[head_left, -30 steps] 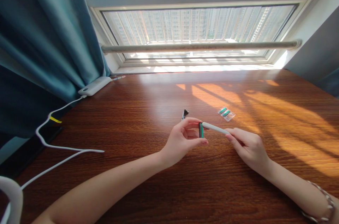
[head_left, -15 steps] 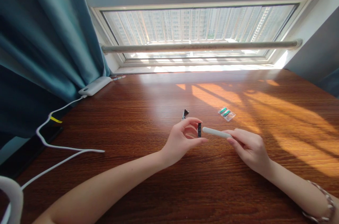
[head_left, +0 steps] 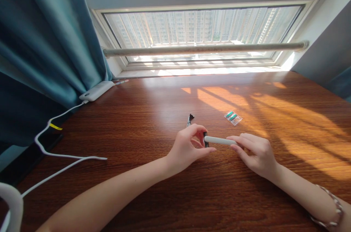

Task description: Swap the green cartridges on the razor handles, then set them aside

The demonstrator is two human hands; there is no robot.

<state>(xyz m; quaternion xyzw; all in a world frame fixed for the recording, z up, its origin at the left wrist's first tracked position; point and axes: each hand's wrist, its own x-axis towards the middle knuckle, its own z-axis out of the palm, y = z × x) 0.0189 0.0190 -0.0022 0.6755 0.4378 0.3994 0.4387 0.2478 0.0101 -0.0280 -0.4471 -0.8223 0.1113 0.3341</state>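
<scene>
Between the thumb and fingers of my left hand (head_left: 189, 146), a small black rectangular block (head_left: 206, 144) is pinched upright over the table. My right hand (head_left: 255, 151) grips a slim white stick (head_left: 221, 140) by its right end. The stick's rounded left tip overlaps the block's right side and appears to touch it. Just beyond my left hand lies a thin tool with a dark, angled end and a silvery shaft (head_left: 189, 119), partly hidden by the hand. Farther right is a clear plastic case (head_left: 238, 120) holding two green-and-dark pieces.
The brown wooden table (head_left: 153, 195) spans the view, with sunlight across its right side. A white device (head_left: 98, 91) with a white cable (head_left: 65, 156) sits by the blue curtain (head_left: 55, 34). A horizontal rail (head_left: 205, 48) crosses before the window.
My right hand has moved the white stick slightly left, so its tip now meets the black block. The block sits a little lower in view. The whole view has shifted slightly.
</scene>
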